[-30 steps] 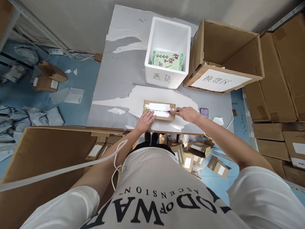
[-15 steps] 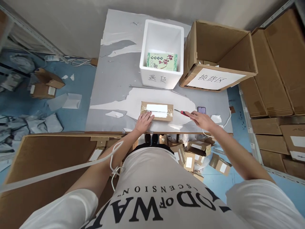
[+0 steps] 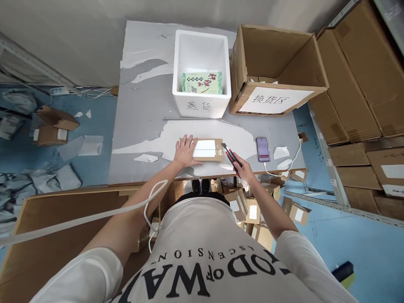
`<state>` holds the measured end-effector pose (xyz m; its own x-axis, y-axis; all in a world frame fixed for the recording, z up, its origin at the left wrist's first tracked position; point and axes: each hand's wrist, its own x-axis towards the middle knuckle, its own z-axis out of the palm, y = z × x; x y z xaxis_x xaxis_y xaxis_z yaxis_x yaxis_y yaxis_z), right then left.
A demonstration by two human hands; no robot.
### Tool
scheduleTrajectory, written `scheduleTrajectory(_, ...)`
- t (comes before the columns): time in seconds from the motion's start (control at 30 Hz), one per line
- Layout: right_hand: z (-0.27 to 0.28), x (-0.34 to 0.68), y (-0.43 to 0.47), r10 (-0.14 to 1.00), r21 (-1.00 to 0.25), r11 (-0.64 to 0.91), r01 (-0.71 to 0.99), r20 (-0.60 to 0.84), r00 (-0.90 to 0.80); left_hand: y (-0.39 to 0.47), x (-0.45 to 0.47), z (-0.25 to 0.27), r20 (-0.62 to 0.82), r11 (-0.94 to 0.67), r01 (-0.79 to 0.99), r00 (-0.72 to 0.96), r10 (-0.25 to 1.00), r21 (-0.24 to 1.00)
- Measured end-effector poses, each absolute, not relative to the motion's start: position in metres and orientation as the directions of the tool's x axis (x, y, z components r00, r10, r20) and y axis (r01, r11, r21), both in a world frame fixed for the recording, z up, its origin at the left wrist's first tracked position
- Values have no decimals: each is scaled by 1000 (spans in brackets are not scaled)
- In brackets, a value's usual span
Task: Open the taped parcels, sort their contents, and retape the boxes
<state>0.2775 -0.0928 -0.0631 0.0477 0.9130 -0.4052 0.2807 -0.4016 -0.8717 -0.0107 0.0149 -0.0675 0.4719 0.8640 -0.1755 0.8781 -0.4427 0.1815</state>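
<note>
A small taped cardboard box (image 3: 219, 150) with a white label lies flat near the front of the table. My left hand (image 3: 186, 151) rests on its left end, fingers spread. In my right hand (image 3: 243, 168) is a red and black utility knife (image 3: 232, 158), held at the box's right end. The blade tip is close to the taped right edge; whether it touches I cannot tell. To the right of that hand a phone (image 3: 263, 149) lies on the table, plugged into a white cable.
Behind the small box stand a white foam box (image 3: 202, 105) holding a green printed packet (image 3: 202, 83), and a large open carton (image 3: 280, 99) with a handwritten sign. Paper scraps (image 3: 281, 152) lie at right. Stacked cartons (image 3: 356, 84) line the right side. A white cable (image 3: 94, 221) crosses my left arm.
My right hand has brought the knife left and nearer me, to the box's right end. My left hand has shifted onto the left end with fingers spread. The phone now shows fully.
</note>
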Motion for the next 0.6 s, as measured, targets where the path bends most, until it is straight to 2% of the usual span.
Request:
scheduleTrajectory(0.2, -57, 278, -91, 925, -865, -380, 328, -363, 113, 14, -12, -68, -139, -451, 872, 479, 867, 193)
scheduleTrajectory(0.6, -67, 271, -96, 921, -848, -386, 363, -380, 91, 16, -13, -68, -142, -444, 870, 478, 867, 213)
